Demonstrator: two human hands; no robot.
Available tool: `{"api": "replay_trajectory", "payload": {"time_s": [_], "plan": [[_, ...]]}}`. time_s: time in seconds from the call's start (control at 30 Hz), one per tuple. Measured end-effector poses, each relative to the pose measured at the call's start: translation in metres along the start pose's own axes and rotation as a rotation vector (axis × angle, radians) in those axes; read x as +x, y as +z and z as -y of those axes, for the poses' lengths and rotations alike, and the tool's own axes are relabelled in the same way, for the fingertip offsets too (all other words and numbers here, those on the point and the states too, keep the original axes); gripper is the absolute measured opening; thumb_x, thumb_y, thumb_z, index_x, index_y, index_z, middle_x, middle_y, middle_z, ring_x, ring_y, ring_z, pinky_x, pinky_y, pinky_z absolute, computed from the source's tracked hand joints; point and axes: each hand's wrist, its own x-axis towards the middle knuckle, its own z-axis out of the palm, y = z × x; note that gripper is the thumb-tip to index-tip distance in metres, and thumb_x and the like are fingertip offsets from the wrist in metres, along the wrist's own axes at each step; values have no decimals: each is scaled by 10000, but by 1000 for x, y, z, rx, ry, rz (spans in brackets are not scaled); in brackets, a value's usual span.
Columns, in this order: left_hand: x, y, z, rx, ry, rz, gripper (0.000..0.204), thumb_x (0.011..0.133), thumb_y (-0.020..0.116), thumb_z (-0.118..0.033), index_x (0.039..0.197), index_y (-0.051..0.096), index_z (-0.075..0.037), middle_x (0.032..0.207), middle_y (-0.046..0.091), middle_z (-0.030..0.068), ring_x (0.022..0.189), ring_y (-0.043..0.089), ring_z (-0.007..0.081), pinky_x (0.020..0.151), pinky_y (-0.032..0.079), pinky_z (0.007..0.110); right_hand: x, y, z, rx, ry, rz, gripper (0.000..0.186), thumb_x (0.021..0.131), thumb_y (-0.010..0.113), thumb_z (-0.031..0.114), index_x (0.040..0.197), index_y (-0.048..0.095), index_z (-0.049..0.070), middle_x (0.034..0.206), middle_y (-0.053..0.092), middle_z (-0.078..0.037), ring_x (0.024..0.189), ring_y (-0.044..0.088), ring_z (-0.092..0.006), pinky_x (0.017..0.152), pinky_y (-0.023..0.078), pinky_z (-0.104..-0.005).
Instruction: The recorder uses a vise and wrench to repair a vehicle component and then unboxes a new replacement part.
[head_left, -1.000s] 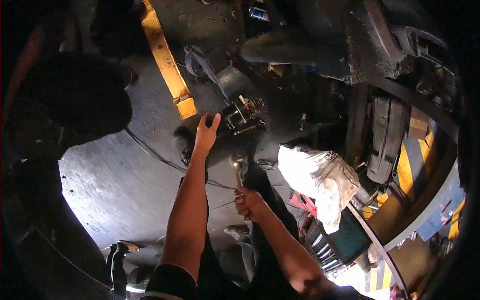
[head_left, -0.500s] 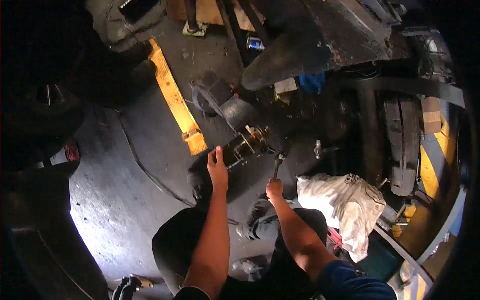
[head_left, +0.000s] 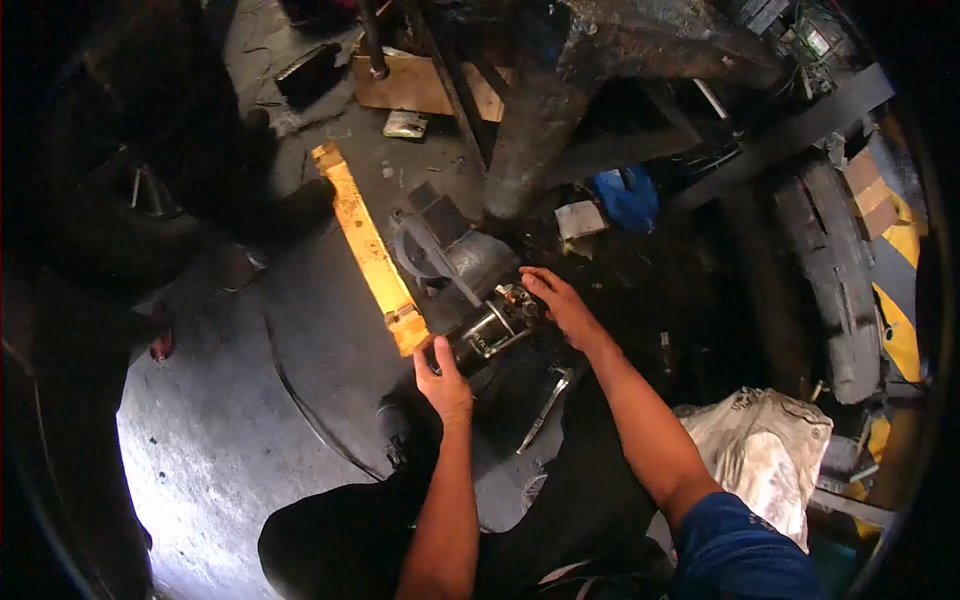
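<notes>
While gripped — black cylindrical motor (head_left: pixel 488 332), both hands (head_left: pixel 505 335)

Left hand (head_left: pixel 443 377) hides motor (head_left: pixel 490 330) end; grip unclear.

A crumpled white plastic sack (head_left: pixel 765 450) with faint dark print lay at the lower right of the frame. A small pale rectangular card or packet (head_left: pixel 405 124) sat on the floor at upper centre-left. Brown cardboard pieces (head_left: pixel 868 185) stood at the right edge. No screens showed.
</notes>
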Motion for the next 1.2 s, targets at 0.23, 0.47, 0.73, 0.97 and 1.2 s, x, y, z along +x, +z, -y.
{"api": "replay_trajectory", "payload": {"time_s": [0.23, 0.47, 0.73, 0.97, 1.2], "plan": [[0, 5, 2, 123, 55, -16, 483, 1086, 547, -390, 1124, 657, 79, 984, 704, 254, 894, 648, 372, 865, 497, 439, 25, -9, -16, -164, -97, 84, 535, 1042, 572, 589, 1012, 672, 64, 925, 675, -29, 907, 593, -178, 820, 466, -364], [3, 1, 12, 176, 45, -53, 503, 1095, 484, -399, 1139, 658, 71, 960, 697, 263, 852, 627, 403, 832, 491, 471, 9, -12, -21, -108, -415, 156, 510, 1060, 594, 493, 1370, 636, 90, 1302, 668, -124, 1285, 597, -255, 1114, 422, -381], [1, 7, 17, 113, 36, -74, 504, 1096, 499, -415, 1130, 665, 60, 944, 697, 240, 852, 633, 361, 823, 492, 458, -9, -24, 7, -205, -296, 316, 534, 1028, 684, 378, 1490, 563, 140, 1524, 536, -81, 1395, 516, -208, 1179, 374, -363], [-3, 7, 6, 98, -96, -81, 506, 1085, 538, -428, 1117, 671, 59, 971, 710, 230, 895, 650, 342, 863, 500, 444, -10, -14, 5, -385, -332, 218, 589, 974, 753, 415, 1480, 577, 168, 1473, 560, -60, 1306, 553, -189, 1038, 476, -345], [0, 2, 4, 158, -44, -104, 499, 1073, 539, -423, 1066, 676, 57, 950, 713, 278, 901, 663, 474, 837, 498, 507, -13, -9, 5, -316, -248, 219, 596, 949, 767, 429, 1462, 601, 175, 1467, 565, -74, 1279, 531, -207, 1044, 411, -354]]}}
